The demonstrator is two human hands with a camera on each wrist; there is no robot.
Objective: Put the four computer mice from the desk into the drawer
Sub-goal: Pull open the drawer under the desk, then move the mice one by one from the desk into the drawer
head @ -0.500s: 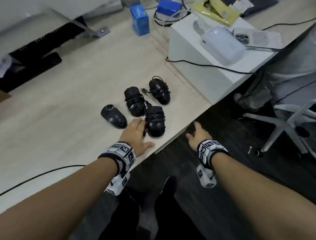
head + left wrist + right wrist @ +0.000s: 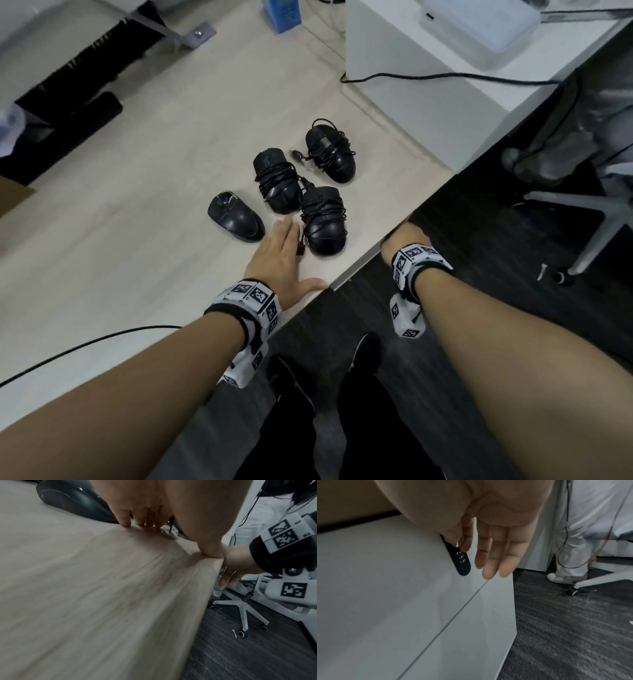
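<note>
The right hand [image 2: 399,240] has dropped below the tabletop [image 2: 120,212] edge since the earlier frame, where it hung in the open above the floor; in the head view only its wrist and the heel of the palm show now. The right wrist view shows it against the white drawer front [image 2: 385,601], thumb and forefinger pinched on a small silvery part at the top of a black oval lock plate [image 2: 461,561], the other three fingers [image 2: 494,555] straight and loose, so the grip is a light two-finger pinch. The left hand [image 2: 279,257] lies flat on the tabletop, holding nothing, its fingers straight, its thumb at the tabletop's near edge. All four mice are on the tabletop, none in the drawer. Taking the left hand as landmark: the plain mouse [image 2: 235,217] with no cable wound round it lies just beyond it on the left side; a cord-wrapped mouse [image 2: 323,222] lies just beside the fingertips on the right, its plug [image 2: 300,249] by the fingers; a second cord-wrapped mouse [image 2: 277,181] sits straight beyond the fingertips; the third cord-wrapped mouse [image 2: 330,154] lies farthest from the hand, beyond and to the right. A white office chair base [image 2: 582,222] stands on the dark floor, well to the right of the hand.
</note>
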